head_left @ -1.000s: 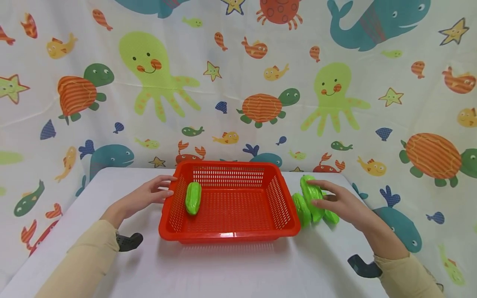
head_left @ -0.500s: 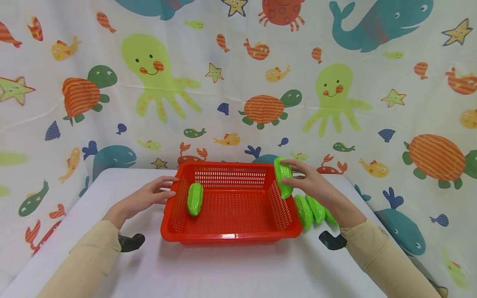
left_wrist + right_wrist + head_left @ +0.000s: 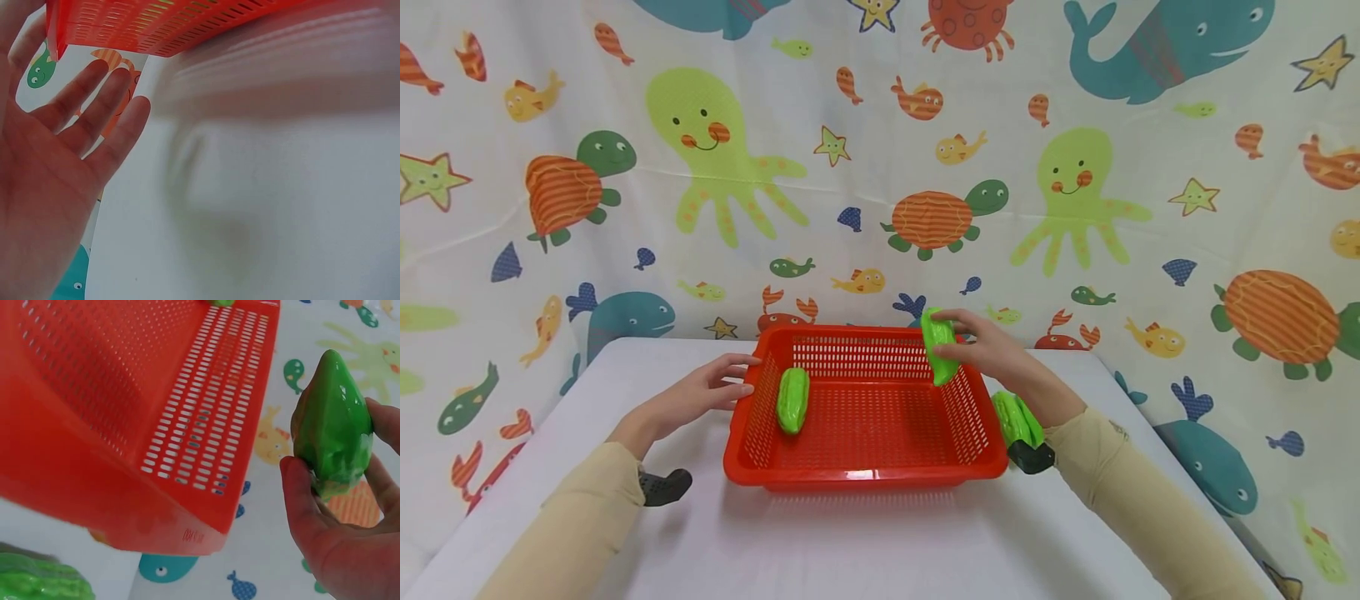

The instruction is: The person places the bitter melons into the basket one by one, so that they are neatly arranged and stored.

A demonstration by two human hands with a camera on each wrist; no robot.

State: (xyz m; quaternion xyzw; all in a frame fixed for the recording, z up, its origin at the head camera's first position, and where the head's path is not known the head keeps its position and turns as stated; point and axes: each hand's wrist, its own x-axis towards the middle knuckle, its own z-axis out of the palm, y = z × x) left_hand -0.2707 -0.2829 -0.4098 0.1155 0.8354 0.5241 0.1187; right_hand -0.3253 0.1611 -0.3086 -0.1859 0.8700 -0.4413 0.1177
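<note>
A glossy green ridged vegetable [image 3: 939, 343], pointed at one end, is pinched between the thumb and fingers of my right hand [image 3: 988, 343]. It is held over the back right part of the red plastic basket [image 3: 865, 477]. A similar green vegetable [image 3: 793, 401] lies inside the basket on the left. My left hand [image 3: 696, 396] is at the basket's left rim, fingertips right at the edge. The left wrist view shows that hand [image 3: 56, 150] with its fingers extended and holding nothing. In the right wrist view the held vegetable [image 3: 334, 428] is tip up.
More green vegetables [image 3: 1013, 417] lie on the white table [image 3: 880, 550] to the right of the basket, partly hidden by my right forearm. A curtain [image 3: 880, 142] printed with sea animals hangs behind the table. Dark wrist-worn devices [image 3: 664, 488] stick out below both wrists.
My right hand has lifted a green vegetable from the pile on the right and carried it left over the basket. My left hand has stayed at the basket's left rim.
</note>
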